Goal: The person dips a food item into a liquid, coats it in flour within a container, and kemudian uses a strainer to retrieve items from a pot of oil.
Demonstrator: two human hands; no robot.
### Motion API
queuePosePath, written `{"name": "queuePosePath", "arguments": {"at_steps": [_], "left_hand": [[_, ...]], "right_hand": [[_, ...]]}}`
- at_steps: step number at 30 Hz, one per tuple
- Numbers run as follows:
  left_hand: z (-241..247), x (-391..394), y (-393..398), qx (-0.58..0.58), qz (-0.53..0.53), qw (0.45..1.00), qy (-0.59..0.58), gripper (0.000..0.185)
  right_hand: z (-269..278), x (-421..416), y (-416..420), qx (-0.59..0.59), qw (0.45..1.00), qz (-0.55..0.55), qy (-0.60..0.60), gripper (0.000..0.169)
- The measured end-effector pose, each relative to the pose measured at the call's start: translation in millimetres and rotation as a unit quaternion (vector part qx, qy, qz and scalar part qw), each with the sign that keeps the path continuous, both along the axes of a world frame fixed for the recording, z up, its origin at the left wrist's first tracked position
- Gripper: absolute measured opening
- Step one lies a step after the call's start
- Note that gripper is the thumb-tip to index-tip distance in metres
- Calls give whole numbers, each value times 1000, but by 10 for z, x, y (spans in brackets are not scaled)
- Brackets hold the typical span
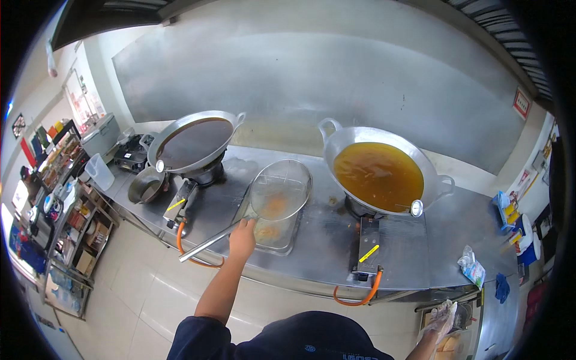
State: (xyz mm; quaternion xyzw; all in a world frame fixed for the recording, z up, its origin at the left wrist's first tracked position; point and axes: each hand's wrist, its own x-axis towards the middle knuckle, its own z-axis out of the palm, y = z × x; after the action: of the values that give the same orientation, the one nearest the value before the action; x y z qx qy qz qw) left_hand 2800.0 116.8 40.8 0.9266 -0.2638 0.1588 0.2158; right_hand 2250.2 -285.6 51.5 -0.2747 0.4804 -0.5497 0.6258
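My left hand [243, 238], bare, grips the long metal handle of a round mesh strainer [292, 189]. The strainer rests over or hovers just above a rectangular metal tray [283, 249] with a wire rack; I cannot tell whether they touch. Orange-brown crumbs show in and under the mesh. At the lower right, my right hand [441, 317] wears a clear plastic glove, its fingers extended and nothing visible in them. It is near a container of bread-like pieces [449, 344]. A wok of golden-brown oil [378, 175] stands right of the strainer, a wok of dark oil [195, 144] left.
Dial thermometers [417, 208] sit on the wok rims. Gas burners [369, 243] with orange hoses [366, 299] project at the steel table's front edge. A metal pot [146, 185] and plastic jug [100, 172] stand left. A plastic packet [472, 270] and blue cloth [502, 288] lie right.
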Motion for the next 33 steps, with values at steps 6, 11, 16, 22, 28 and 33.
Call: {"name": "queuePosePath", "arguments": {"at_steps": [6, 11, 16, 22, 28, 33], "left_hand": [[-281, 121, -12, -277, 28, 953, 120, 30], [-629, 132, 101, -490, 92, 761, 415, 37], [-869, -115, 274, -542, 99, 692, 467, 44], [-1132, -648, 526, -556, 127, 670, 475, 44], [-1573, -1734, 892, -481, 135, 704, 505, 45], [-2378, -3247, 1371, -8, 70, 885, 461, 48]], "right_hand": [[-80, 77, -14, 7, 999, -13, 30, 60], [-88, 92, 20, 18, 999, 28, 33, 61], [-99, 83, 17, 1, 999, 25, 48, 54], [3, 12, -35, 9, 996, 63, 60, 47], [59, 55, -168, 38, 985, 170, 16, 60], [-82, -82, -350, 292, 633, 138, -704, 45]]}}
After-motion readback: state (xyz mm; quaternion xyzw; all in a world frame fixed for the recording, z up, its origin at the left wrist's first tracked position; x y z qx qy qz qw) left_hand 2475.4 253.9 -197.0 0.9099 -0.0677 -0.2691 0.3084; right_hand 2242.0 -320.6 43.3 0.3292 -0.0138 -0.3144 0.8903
